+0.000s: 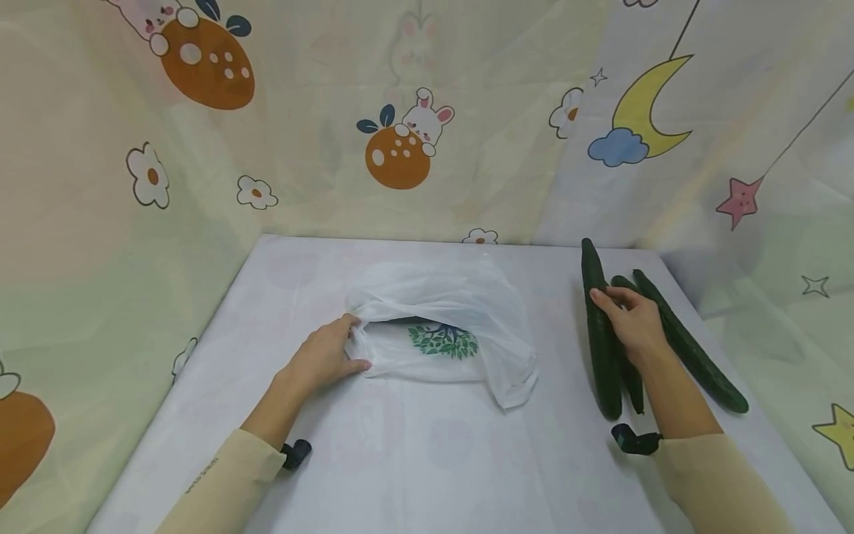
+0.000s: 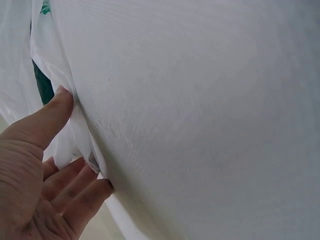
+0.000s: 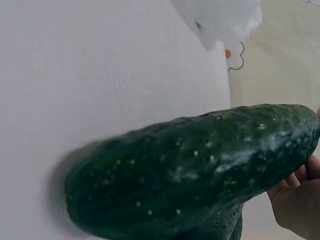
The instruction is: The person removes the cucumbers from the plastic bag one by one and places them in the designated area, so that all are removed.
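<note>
On the right of the table, my right hand [image 1: 637, 326] grips a long dark green cucumber [image 1: 600, 356] with its thumb on the near side. In the right wrist view the bumpy skin of this cucumber [image 3: 190, 170] fills the lower part. Two more cucumbers lie by that hand: one [image 1: 632, 382] partly hidden under it, another [image 1: 697, 348] to its right. A white plastic bag [image 1: 427, 369] with a green leaf print lies mid-table. My left hand [image 1: 323, 352] holds its left end, thumb and fingers apart at the mouth. Something dark green [image 2: 43, 85] shows inside the bag.
The white tabletop [image 1: 427, 460] reaches back to a patterned cloth wall [image 1: 494, 170] with rabbits, flowers and a moon. Similar cloth hangs along both sides. A small black wrist camera [image 1: 296, 454] sits at the left cuff, another [image 1: 634, 440] at the right.
</note>
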{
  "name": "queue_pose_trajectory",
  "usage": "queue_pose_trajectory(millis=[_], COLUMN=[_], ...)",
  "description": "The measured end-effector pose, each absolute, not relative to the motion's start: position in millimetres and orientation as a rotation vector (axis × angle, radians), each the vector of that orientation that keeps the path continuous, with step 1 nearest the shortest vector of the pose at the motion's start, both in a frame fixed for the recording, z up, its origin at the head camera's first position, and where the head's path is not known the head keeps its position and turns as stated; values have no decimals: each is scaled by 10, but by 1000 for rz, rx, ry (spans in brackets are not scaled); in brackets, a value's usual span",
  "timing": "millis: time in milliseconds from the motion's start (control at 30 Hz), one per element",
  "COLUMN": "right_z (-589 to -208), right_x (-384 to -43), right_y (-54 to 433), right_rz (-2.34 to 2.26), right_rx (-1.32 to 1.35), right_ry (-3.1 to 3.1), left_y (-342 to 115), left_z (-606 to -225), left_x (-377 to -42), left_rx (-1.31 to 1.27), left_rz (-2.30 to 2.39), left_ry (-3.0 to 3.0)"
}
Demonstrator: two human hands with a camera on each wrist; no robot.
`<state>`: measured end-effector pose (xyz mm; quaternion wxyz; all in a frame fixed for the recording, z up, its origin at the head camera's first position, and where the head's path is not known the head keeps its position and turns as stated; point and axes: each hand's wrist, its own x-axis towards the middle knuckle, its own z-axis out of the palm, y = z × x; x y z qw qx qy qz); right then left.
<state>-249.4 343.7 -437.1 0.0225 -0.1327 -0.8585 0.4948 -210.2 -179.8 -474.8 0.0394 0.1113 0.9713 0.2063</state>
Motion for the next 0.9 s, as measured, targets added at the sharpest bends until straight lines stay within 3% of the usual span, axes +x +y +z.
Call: queue_pose_trajectory(millis=[667, 900], right_z=[-4677, -4671], right_x=[-2707, -2765], right_y=[3501, 3456], right_rz=[900, 801], right_rx=[-191, -224], right_ry=[-2887, -2970], left_y=[-1803, -1777], left_z=[-4754, -4758], left_x=[-2118, -2120], left_rx=[332, 322], left_rz=[621, 635], left_ry=[2979, 2973])
